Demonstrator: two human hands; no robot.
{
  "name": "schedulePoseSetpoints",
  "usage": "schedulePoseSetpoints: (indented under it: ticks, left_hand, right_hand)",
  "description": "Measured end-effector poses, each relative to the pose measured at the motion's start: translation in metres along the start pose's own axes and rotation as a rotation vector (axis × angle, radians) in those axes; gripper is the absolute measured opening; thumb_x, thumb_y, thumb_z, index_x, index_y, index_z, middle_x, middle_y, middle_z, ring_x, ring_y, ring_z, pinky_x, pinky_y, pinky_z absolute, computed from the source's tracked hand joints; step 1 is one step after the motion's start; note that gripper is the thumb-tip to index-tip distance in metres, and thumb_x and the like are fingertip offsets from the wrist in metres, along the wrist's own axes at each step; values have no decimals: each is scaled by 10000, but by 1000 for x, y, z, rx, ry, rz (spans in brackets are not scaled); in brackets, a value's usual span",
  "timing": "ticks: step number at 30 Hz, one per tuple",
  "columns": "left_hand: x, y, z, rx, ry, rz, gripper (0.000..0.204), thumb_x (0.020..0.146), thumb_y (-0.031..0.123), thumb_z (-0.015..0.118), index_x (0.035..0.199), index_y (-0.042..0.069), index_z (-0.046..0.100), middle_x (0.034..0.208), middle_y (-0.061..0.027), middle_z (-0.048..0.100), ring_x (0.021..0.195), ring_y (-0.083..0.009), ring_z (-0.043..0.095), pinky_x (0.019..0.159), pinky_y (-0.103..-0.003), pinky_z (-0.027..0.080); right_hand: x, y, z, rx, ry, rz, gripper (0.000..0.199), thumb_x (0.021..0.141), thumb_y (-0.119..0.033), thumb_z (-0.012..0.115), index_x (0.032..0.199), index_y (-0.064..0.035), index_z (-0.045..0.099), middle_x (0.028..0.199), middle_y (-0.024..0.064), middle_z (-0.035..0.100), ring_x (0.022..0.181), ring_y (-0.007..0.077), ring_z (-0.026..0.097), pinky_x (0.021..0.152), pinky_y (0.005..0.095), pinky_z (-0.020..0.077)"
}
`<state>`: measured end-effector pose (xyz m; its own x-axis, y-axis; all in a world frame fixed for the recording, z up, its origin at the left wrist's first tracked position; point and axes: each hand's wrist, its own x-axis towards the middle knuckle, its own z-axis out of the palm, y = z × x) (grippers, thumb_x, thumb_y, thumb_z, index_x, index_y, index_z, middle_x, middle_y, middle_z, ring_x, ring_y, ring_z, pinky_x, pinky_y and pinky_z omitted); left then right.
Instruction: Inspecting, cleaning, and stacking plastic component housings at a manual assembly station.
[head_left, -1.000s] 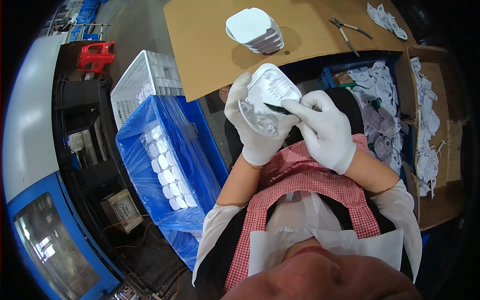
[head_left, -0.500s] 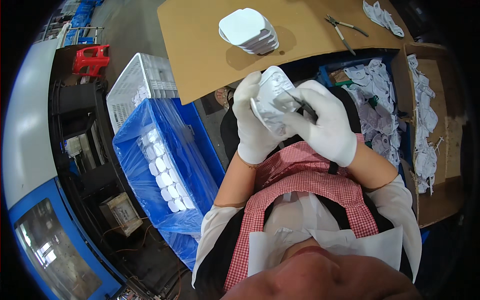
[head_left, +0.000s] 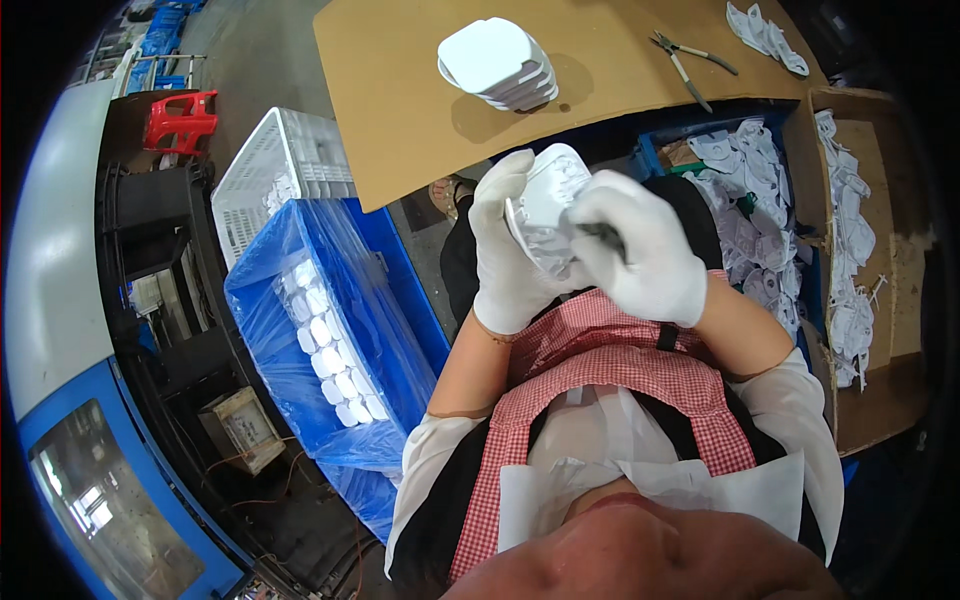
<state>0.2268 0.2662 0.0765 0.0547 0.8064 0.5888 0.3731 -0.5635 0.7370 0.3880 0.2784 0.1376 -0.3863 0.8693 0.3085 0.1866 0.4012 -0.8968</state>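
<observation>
My left hand (head_left: 503, 258), in a white glove, is closed round the left edge of a white plastic shell (head_left: 545, 203). The shell has rounded corners and is tilted, its hollow, ribbed inside facing up. In my right hand (head_left: 648, 250), also gloved, is a small dark knife-like tool (head_left: 603, 236), mostly covered by the fingers. My right fingers lie against the shell's right side, so the tool's tip is hidden. Beyond my hands, a stack of white plastic shells (head_left: 492, 58) stands on a brown cardboard-covered table (head_left: 390, 110).
Cutting pliers (head_left: 682, 68) and white moulded parts (head_left: 768, 40) lie at the table's far right. A blue bin (head_left: 650, 155) and wooden box (head_left: 880, 230) at right hold more parts. A blue-lined crate (head_left: 385, 330) with rows of white pieces (head_left: 335, 355) and a white crate (head_left: 245, 190) stand left.
My right hand has shifted slightly up and left over the shell, and its fingers now cover more of the tool. The shell has dropped a little toward me.
</observation>
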Motion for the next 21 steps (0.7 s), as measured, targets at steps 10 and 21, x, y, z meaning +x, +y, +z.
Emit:
schedulePoseSetpoints:
  ticks: [10, 21]
  left_hand:
    - [9, 0, -7, -356, 187, -292, 1219, 431, 547, 872, 1310, 5, 225, 1297, -154, 399, 1189, -263, 469, 994, -383, 422]
    - [118, -86, -28, -399, 75, -288, 1091, 521, 214, 921, 1367, 22, 259, 1237, -108, 440, 1158, -246, 479, 971, -366, 450]
  right_hand:
    - [6, 18, -17, 42, 144, 329, 206, 780, -68, 669, 947, -14, 561, 783, -6, 507, 686, 70, 431, 625, 216, 378]
    - [107, 67, -3, -205, 138, 209, 400, 860, -252, 580, 1184, -18, 582, 1015, 166, 621, 942, 264, 608, 865, 314, 445]
